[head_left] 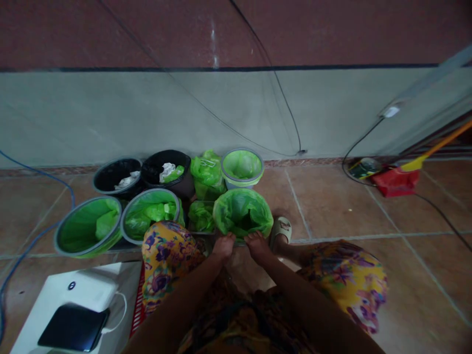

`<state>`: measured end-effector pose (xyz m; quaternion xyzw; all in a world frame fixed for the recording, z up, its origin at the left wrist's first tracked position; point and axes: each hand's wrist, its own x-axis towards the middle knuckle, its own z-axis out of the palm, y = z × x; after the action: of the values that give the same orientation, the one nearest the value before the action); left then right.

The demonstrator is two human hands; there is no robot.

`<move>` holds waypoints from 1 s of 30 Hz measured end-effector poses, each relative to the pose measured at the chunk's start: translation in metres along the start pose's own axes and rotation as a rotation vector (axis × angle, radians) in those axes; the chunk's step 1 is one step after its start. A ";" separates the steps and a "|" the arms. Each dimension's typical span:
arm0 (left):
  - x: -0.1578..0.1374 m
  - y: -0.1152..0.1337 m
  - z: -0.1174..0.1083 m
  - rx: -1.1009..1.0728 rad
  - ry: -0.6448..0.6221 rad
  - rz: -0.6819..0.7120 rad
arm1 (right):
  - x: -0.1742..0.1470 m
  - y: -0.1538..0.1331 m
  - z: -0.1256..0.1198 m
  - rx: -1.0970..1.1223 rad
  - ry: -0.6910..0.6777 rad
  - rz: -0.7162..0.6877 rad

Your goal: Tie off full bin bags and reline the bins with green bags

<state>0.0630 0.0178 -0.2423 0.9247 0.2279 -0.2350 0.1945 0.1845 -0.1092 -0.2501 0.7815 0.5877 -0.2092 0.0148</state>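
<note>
In front of me stands a trash can lined with a green garbage bag [236, 204], its mouth facing up. My left hand [223, 246] and my right hand [257, 246] are side by side at its near rim, fingers curled over the bag's edge. The liner is spread around the inside, with a dark patch at the bottom. Just behind it is another green-lined trash can [242, 167] with a grey rim. A bundle of green plastic bags [206, 169] lies to its left, and more green plastic [201, 216] sits in a low container. My thumbs are hidden.
Two more green-lined cans [88, 226] and two black-lined cans [117, 176] with crumpled waste are at left. A phone [73, 328] and white power bank [83, 286] lie on a white board. A red dustpan [396, 182] and cables are at right, a blue cable [37, 236] at left.
</note>
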 end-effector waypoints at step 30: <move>-0.003 0.005 -0.010 0.134 -0.069 0.148 | -0.033 0.028 -0.028 -0.008 -0.187 0.100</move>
<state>0.0667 0.0177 -0.2311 0.9412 0.1360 -0.2665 0.1566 0.2117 -0.1408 -0.2193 0.7867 0.5450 -0.2778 0.0834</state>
